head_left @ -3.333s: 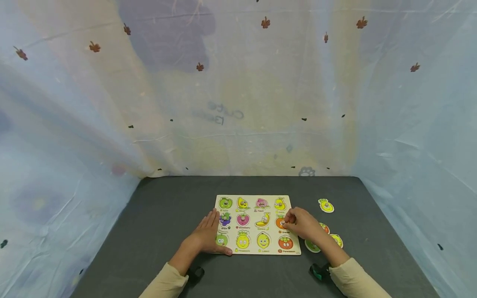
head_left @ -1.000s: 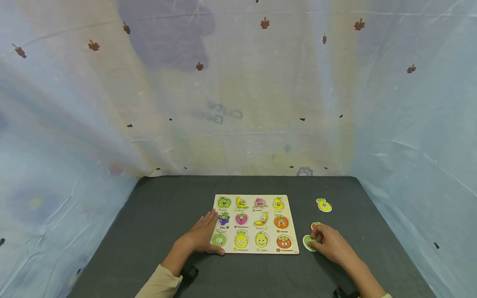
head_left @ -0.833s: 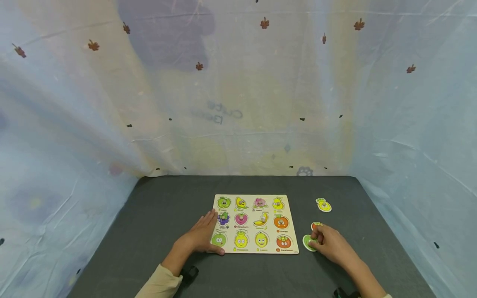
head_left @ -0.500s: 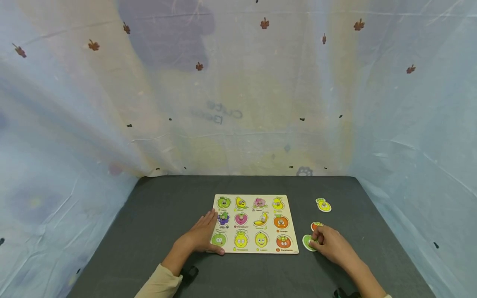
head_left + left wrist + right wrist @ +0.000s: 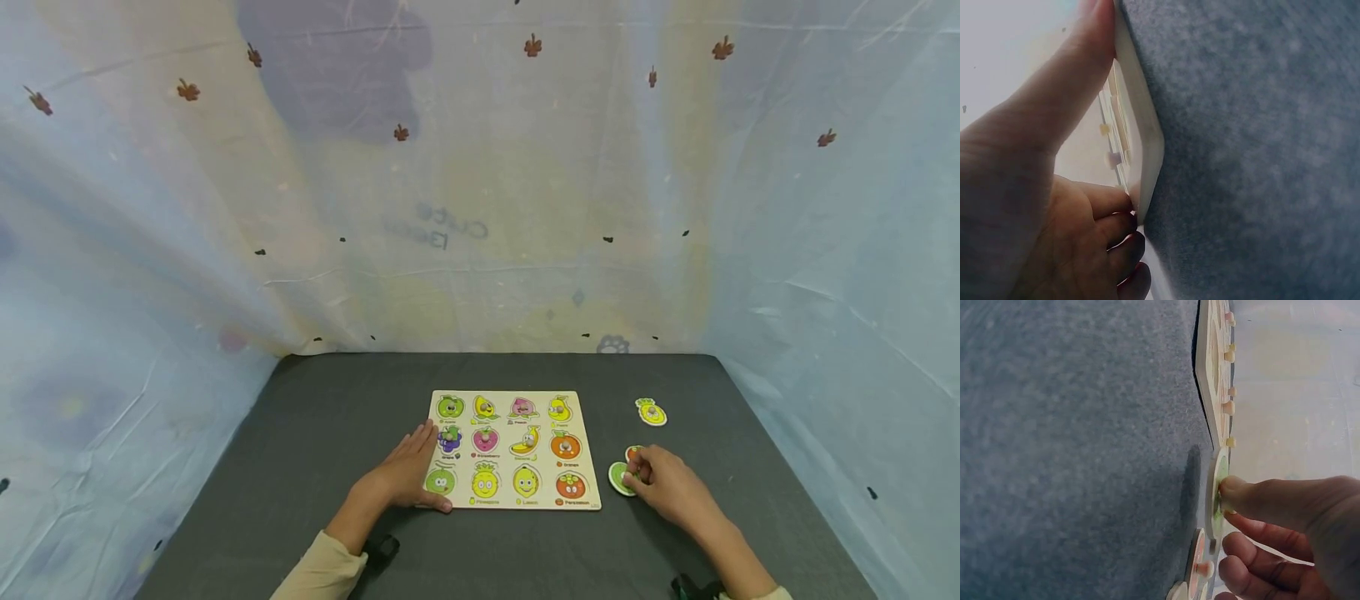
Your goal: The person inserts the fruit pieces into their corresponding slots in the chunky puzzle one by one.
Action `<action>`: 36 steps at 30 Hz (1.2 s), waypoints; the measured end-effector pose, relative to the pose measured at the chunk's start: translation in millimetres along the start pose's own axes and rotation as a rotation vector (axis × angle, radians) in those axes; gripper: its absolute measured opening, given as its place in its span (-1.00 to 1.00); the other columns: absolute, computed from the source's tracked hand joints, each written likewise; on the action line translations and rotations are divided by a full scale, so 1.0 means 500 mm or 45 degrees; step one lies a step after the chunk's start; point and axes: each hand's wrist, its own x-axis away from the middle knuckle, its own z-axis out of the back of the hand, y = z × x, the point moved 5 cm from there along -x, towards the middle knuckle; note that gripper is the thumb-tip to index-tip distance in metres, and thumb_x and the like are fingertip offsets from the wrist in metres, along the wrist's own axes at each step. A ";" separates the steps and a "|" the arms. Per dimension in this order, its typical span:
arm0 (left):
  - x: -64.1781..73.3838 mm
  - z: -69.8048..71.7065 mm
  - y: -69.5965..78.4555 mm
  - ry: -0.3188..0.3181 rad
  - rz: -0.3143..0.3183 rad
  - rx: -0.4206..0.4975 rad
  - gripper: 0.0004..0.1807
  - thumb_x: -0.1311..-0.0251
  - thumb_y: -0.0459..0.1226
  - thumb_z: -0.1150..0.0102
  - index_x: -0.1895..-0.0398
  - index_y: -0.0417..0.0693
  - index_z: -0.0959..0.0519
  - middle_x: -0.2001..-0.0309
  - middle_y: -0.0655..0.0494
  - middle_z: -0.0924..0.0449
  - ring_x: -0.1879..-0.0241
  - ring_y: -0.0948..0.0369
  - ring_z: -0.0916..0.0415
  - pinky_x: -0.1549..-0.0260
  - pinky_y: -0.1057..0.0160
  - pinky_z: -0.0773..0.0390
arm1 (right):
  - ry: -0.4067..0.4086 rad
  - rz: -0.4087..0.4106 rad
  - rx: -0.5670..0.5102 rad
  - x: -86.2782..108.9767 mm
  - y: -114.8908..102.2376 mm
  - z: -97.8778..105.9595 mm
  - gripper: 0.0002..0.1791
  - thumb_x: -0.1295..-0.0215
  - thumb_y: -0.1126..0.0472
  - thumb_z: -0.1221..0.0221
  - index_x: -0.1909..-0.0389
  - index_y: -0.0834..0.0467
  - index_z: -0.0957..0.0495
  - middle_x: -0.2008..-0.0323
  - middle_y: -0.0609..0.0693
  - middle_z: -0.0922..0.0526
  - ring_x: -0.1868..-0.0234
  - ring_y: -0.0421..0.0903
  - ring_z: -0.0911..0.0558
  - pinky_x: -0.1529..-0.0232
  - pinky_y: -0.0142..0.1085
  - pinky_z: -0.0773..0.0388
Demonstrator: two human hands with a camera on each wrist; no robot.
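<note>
A wooden fruit puzzle board (image 5: 547, 492) lies on the dark table. My left hand (image 5: 405, 471) rests at its left side with fingers extended, the thumb along the near edge. At the right of the board, my right hand (image 5: 667, 485) pinches a round green fruit puzzle piece (image 5: 618, 477) between thumb and fingertips. In the right wrist view this green piece (image 5: 1222, 464) stands on edge to the camera, with a shadow on the cloth beside it. A red-orange piece (image 5: 632, 454) lies just beyond the right fingers, partly hidden; its knob (image 5: 1205, 569) shows in the right wrist view.
A yellow pineapple-like piece (image 5: 652, 412) lies farther back on the right. The knobbed orange piece (image 5: 566, 446) sits in the board's right column. Another pale piece (image 5: 1177, 592) peeks in at the bottom of the right wrist view. A patterned curtain (image 5: 480, 183) hangs around the table.
The right hand has gone from the orange on the board to the green piece on the right, and both have just shifted slightly away from me. The left hand stays at the board's edge.
</note>
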 end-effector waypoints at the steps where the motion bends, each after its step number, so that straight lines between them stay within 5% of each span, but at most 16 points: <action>1: 0.000 -0.002 -0.001 -0.003 0.003 -0.012 0.52 0.03 0.30 -0.63 -0.72 -0.36 0.06 -0.74 -0.29 0.21 -0.73 -0.17 0.23 -0.67 -0.19 0.10 | 0.007 0.001 0.007 -0.002 -0.003 0.002 -0.84 -0.34 0.19 -0.48 0.29 0.07 -0.65 0.40 -0.12 -0.52 0.39 -0.21 -0.46 0.36 -0.24 -0.44; 23: 0.013 0.014 0.021 0.000 0.019 -0.055 0.47 0.00 0.24 -0.65 -0.71 -0.39 0.02 -0.73 -0.32 0.16 -0.72 -0.17 0.16 -0.66 -0.18 0.02 | 0.104 0.136 0.054 -0.049 -0.082 -0.008 -0.86 -0.38 0.14 -0.46 0.17 0.01 -0.68 0.34 -0.15 -0.53 0.32 -0.17 -0.50 0.31 -0.20 -0.48; 36: 0.016 0.014 0.024 0.010 0.027 -0.056 0.47 0.01 0.22 -0.67 -0.70 -0.40 0.01 -0.72 -0.33 0.14 -0.72 -0.17 0.14 -0.65 -0.16 0.00 | 0.084 0.241 -0.053 -0.067 -0.132 -0.036 -0.86 -0.38 0.16 -0.47 0.17 -0.01 -0.69 0.36 -0.21 -0.51 0.36 -0.17 -0.49 0.37 -0.32 -0.41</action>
